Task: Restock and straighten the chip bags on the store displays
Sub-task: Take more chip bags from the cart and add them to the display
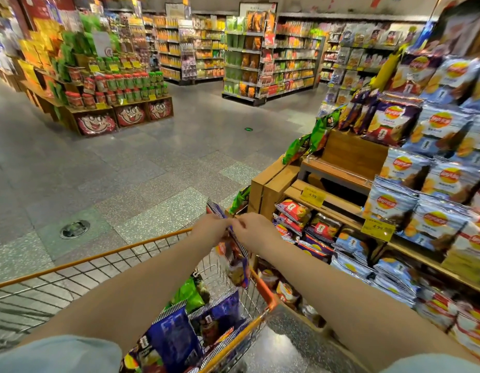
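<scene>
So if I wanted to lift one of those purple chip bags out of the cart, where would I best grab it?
Take the nearest purple bag by its crimped top seam, coming from above. It stands upright among others in the wire cart, so only that flat top edge is free; the puffy body would slip or crush. Both hands pinch the lifted bag the same way.

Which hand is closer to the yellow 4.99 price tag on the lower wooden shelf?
Right. The right hand grips the held chip bag just left of the display, on the side toward the price tag. The left hand grips the same bag on the far side, above the cart.
</scene>
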Available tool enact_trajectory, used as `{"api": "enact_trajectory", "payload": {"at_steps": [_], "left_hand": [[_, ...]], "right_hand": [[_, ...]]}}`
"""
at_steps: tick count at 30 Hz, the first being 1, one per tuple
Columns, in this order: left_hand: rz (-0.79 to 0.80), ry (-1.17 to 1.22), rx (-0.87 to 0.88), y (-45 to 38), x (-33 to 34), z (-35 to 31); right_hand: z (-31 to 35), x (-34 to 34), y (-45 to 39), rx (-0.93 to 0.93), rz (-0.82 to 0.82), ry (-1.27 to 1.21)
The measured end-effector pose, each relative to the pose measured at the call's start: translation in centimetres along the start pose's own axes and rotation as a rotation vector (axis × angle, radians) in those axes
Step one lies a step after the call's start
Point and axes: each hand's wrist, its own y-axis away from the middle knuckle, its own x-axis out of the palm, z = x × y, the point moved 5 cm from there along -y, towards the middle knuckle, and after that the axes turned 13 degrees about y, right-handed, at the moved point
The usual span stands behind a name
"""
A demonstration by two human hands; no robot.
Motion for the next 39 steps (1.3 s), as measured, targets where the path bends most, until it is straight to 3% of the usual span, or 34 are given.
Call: {"api": "enact_trajectory", "payload": {"at_steps": [6,11,17,19,23,27,30,35,39], "left_hand": [[-0.083,0.079,0.069,-1.9,3.6,-1.8],[-0.056,0.127,0.073,-3.3,7.4,-3.6],[-0.017,0.072,0.137,-4.5,12.8,-4.7],[0.001,-0.036,0.210,-4.8,14.6,-5.4],[-0.020,-0.309,0.568,-5.1,18.2,-8.7],[0.107,-0.665,0.861,-7.8,23.8,-11.7],[0.193,-0.932,0.866,-10.2,28.9,-12.9],[0.325,-0.835,0.890,-12.0,36.8,-14.9],[0.351,-1.003,0.924,-12.5,42.2,-16.0]], "right_hand": [[-2.5,-2.3,-0.9,0.010,-0.083,0.185],[-5.9,-4.1,-2.0,0.030,-0.132,0.240],[-12.1,-5.4,-3.5,0.118,-0.209,0.178],[-14.5,-6.0,-3.9,0.136,-0.225,0.142],[-20.2,-8.3,-4.5,0.176,-0.261,0.160],[-26.1,-11.4,-4.9,0.173,-0.315,0.205],[-31.2,-13.6,-5.1,0.186,-0.337,0.154],[-39.3,-15.8,-4.8,0.217,-0.368,0.111],[-44.7,-16.4,-5.3,0.276,-0.341,0.144]]}}
